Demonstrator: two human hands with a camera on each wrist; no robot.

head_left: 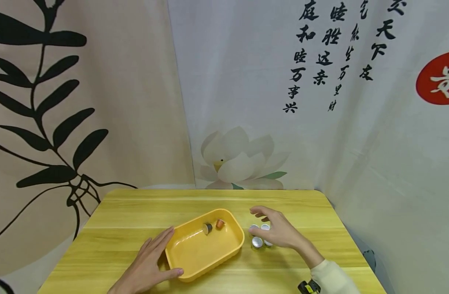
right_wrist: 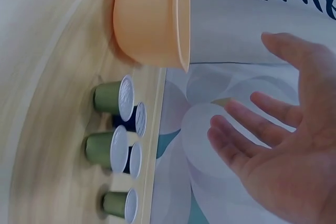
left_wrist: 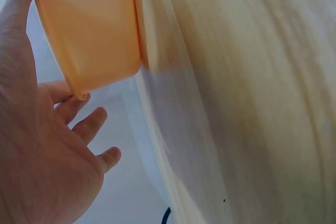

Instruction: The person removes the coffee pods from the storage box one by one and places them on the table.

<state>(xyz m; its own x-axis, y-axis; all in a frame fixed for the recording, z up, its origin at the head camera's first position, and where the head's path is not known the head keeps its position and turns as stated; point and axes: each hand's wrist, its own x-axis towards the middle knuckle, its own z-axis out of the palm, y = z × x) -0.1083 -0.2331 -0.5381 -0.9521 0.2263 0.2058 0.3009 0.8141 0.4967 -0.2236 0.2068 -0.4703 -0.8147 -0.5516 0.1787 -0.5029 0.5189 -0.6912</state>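
A yellow plastic tray (head_left: 202, 255) stands on the table, with two coffee capsules inside near its far side: a dark one with a tan lid (head_left: 206, 229) and a copper one (head_left: 220, 224). Spread around the tray's left end, my left hand (head_left: 147, 261) touches it with thumb and extended fingers; in the left wrist view some fingertips stand off the wall. Just right of the tray, my right hand (head_left: 283, 232) hovers over a cluster of capsules (head_left: 257, 242), holding nothing. In the right wrist view, green capsules (right_wrist: 107, 148) and dark ones (right_wrist: 138, 119) stand silver lid up.
The wooden table (head_left: 136, 212) carries the tray and the capsules. Behind it hangs a cloth backdrop (head_left: 242, 102) with a printed plant, flower and black characters. A black device (head_left: 309, 287) sits at my right wrist.
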